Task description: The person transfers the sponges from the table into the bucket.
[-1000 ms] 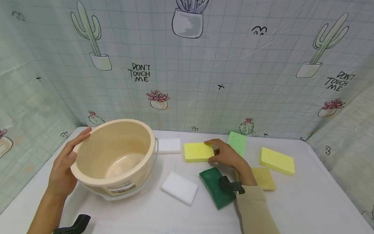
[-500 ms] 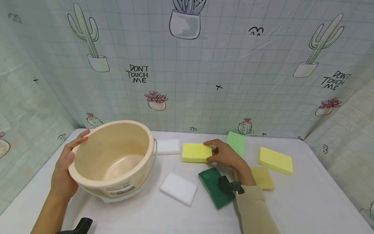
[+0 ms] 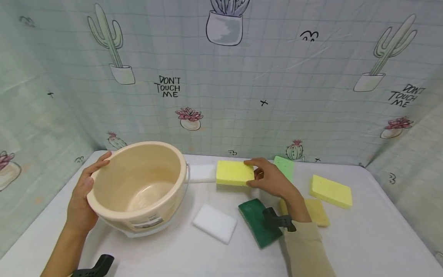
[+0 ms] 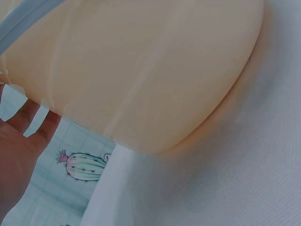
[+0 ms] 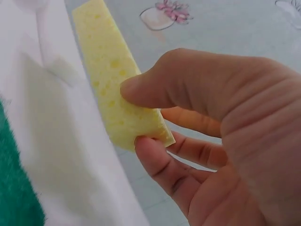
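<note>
In the head view a cream bucket (image 3: 138,177) with a wire handle stands on the left of the white table. My left hand (image 3: 83,196) grips its left rim, and the left wrist view shows fingers against the bucket wall (image 4: 155,70). My right hand (image 3: 271,179) pinches the right end of a yellow sponge (image 3: 234,173), held just above the table with a shadow under it. Up close in the right wrist view, the thumb lies on one face of the porous sponge (image 5: 108,84) and fingers hold the other side.
A white sponge (image 3: 202,173) lies right of the bucket, another white sponge (image 3: 215,223) nearer. Close to my right wrist are a dark green scouring pad (image 3: 257,223) and a dull yellow sponge (image 3: 317,212). Farther back lie a light green sponge (image 3: 285,166) and a yellow sponge (image 3: 331,191).
The yellow sponge in my right hand has risen off the table, tilting a little. My left hand stays on the bucket rim, and the bucket has not moved.
</note>
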### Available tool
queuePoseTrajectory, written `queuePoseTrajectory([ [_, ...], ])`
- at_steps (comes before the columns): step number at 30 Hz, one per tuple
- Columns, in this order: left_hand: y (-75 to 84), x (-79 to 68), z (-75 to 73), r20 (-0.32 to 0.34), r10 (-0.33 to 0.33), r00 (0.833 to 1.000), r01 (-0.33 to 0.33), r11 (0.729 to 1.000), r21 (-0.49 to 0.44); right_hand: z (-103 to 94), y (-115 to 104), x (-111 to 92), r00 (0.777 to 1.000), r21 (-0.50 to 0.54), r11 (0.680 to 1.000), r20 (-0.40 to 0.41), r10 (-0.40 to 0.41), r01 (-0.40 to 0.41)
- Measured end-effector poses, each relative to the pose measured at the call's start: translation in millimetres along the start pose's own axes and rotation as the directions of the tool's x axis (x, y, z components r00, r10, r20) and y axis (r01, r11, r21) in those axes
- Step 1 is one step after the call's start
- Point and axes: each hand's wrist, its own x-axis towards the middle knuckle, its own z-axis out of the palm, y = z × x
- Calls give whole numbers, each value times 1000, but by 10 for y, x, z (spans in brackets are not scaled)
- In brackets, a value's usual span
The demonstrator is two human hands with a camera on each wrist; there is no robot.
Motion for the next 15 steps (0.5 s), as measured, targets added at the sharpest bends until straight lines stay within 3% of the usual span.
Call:
queuePoseTrajectory([
  [4,-6,12,3,9,14,1000,-14,1000,-5,-38,-97,0,999,4,999,-25,-46,46],
  [9,-33,13,-3,-31,-14,999,15,1000,4,-82,-208,1,993,3,996,-64,-94,94],
  [15,-84,9,-48,32,52,998,-50,997,-55,-116,-384,10,986,-2,990,-95,-140,141],
])
